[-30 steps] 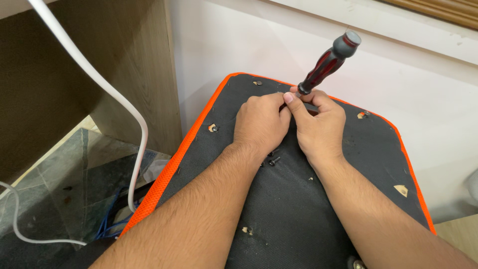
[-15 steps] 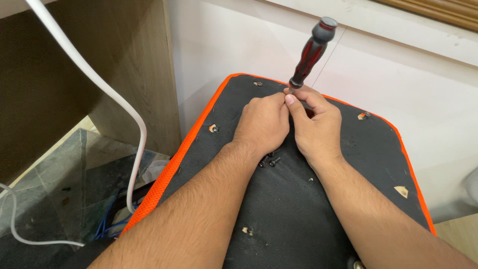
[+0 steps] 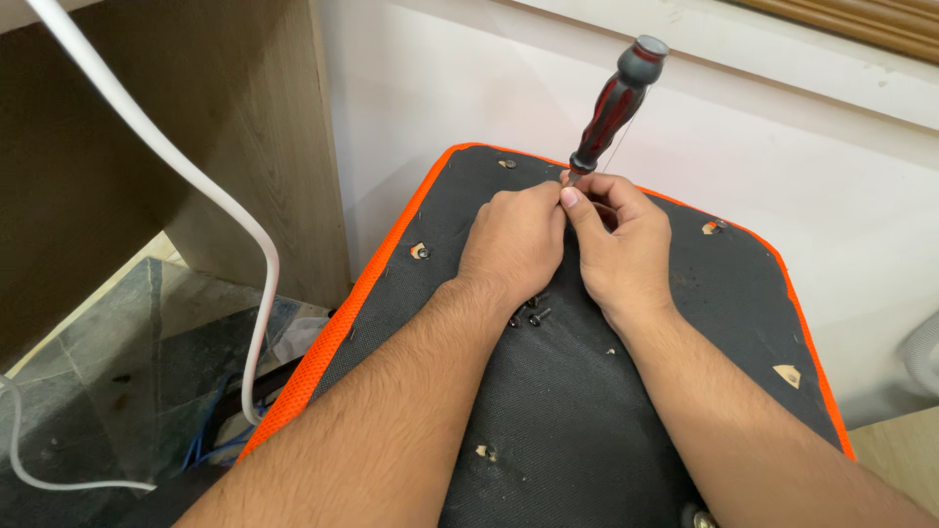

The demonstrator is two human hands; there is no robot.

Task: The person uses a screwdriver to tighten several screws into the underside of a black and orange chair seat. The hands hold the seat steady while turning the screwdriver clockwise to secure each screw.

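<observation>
A black fabric panel with an orange mesh rim (image 3: 323,352), the underside of a seat, lies before me. My left hand (image 3: 514,240) and my right hand (image 3: 626,240) are pressed together over its middle. Both pinch the metal shaft of a screwdriver, whose red and black handle (image 3: 611,108) sticks up and away from me, tilted slightly right. The tip is hidden under my fingers. Two loose dark screws (image 3: 533,315) lie on the fabric just below my left hand.
Bolt holes show in the fabric at the left (image 3: 419,251), the far edge (image 3: 506,163) and the right (image 3: 711,227). A white wall stands behind the seat. A wooden cabinet side (image 3: 264,147) and a white cable (image 3: 225,205) are on the left, over a dark tiled floor.
The screwdriver handle swung from a strong rightward lean to nearly upright, then tipped slightly right again. Both hands stayed in place around the shaft.
</observation>
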